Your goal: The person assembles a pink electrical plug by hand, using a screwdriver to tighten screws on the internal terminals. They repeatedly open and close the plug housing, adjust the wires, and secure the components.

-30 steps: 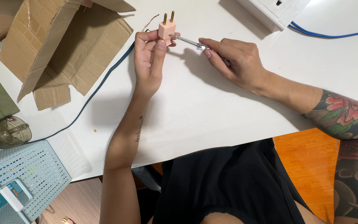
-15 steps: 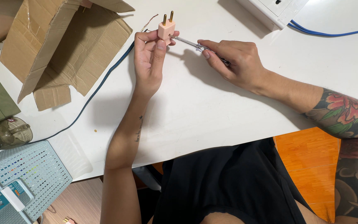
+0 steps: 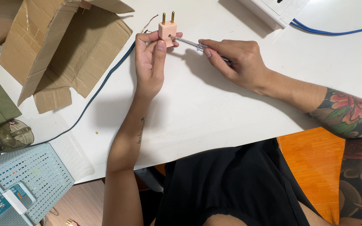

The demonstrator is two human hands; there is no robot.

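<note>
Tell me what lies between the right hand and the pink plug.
In the head view, the screwdriver's metal shaft spans from the right hand to the pink plug, held by the left hand.

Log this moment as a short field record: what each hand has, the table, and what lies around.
left hand: pinches a peach two-pin plug, pins up
right hand: grips a clear-handled screwdriver, tip at the plug's side
cable: dark, runs from near the plug across the table to the left edge
table: white
cardboard box: open, torn flaps, upper left
white power strip: top edge, blue cable beside it
mesh basket: pale, lower left, off the table
</note>
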